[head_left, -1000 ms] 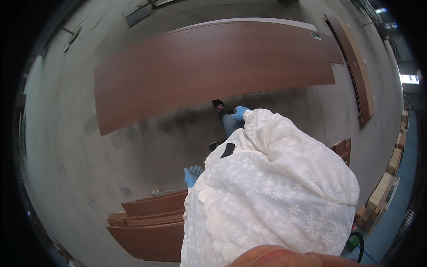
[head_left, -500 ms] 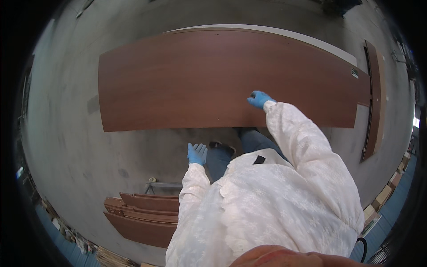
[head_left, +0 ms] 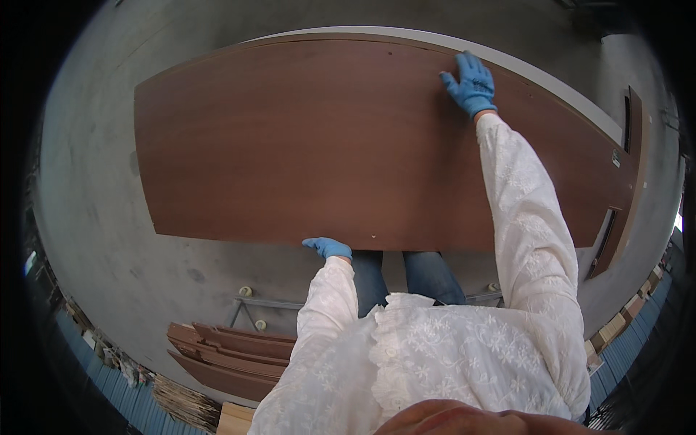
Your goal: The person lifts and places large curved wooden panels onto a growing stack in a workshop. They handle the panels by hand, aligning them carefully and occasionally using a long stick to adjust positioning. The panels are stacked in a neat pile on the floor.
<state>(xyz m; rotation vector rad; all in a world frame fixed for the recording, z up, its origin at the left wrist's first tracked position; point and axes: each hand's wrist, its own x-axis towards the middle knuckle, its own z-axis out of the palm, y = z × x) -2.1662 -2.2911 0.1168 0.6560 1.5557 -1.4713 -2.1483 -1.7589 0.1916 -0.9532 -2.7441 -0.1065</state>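
A long reddish-brown wood panel (head_left: pixel 312 145) lies flat across the view in front of me, with a pale board (head_left: pixel 565 90) showing beyond its far edge. My right hand (head_left: pixel 475 87), in a blue glove, reaches to the panel's far edge. Its fingers are spread, and the fingertips are at the rim. My left hand (head_left: pixel 330 248), gloved in blue too, is at the near edge, fingers stretched out to the left. Whether its fingertips reach under the panel I cannot tell. What supports the panel is hidden.
Several brown boards (head_left: pixel 232 362) are stacked behind me at the lower left. A metal frame on casters (head_left: pixel 272 304) stands close to my legs. More brown boards (head_left: pixel 616 232) are at the right, partly under the panel's end. Flattened cardboard (head_left: pixel 185 402) lies at the lower left.
My right hand has moved from the panel's near half to its far edge, opening its fingers. My left hand has come up to the near edge. My body and view have shifted.
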